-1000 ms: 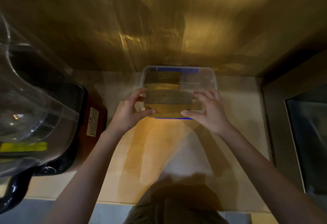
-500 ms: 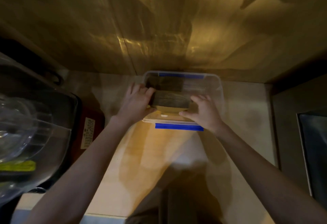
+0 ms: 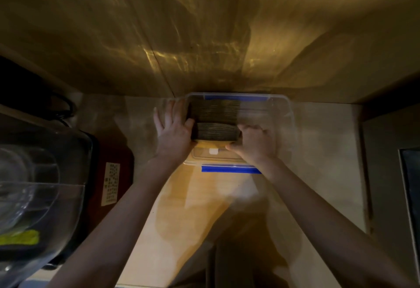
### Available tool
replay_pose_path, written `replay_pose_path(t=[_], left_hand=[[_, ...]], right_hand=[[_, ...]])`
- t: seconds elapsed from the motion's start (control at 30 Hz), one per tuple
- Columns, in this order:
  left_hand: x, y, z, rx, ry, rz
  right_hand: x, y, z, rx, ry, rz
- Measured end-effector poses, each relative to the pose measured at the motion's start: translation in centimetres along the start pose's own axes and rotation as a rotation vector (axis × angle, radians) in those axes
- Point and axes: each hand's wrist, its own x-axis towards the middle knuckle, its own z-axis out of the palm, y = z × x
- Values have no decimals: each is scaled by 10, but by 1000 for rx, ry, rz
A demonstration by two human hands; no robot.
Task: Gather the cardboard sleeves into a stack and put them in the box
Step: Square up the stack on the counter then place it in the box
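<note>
A clear plastic box (image 3: 287, 115) with blue clips stands on the light counter against the back wall. A stack of brown cardboard sleeves (image 3: 216, 131) sits on edge inside its left half, with another row of sleeves (image 3: 214, 110) behind it. My left hand (image 3: 172, 128) presses the stack's left end, thumb on the stack, fingers stretched along the outside of the box's left wall. My right hand (image 3: 254, 142) grips the stack's right end inside the box, fingers curled.
A dark appliance (image 3: 113, 174) with a white label and clear bowls (image 3: 34, 196) fill the left side. A dark cabinet or appliance front (image 3: 391, 174) stands at the right. The wood-look wall (image 3: 204, 37) rises directly behind the box.
Both hands have carried the stack of sleeves forward and down into the box. The left hand's fingers have spread flat along the box's left wall.
</note>
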Motion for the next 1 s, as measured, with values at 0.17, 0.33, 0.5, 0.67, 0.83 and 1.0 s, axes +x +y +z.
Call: replay_pose_path(t=[0.17,0.33,0.5,0.67,0.83,1.0], left_hand=[[-1,0,6,-19,0,-48],[-6,1,8,-72,56,-67],[-7,2,11,-26,27,-99],[-7,3,13,-59,4,-155],[-9,4,15,-136,-25,-203],[-8,7,15,-174,-36,-194]], right_hand=[[3,-6,6,98,-2,35],[2,-8,8,210,-20,103],[2,-9,8,182,-74,101],[0,-6,0,614,-143,83],[-1,-15,-12,1394,-173,523],[2,-25,-8,1652,-183,509]])
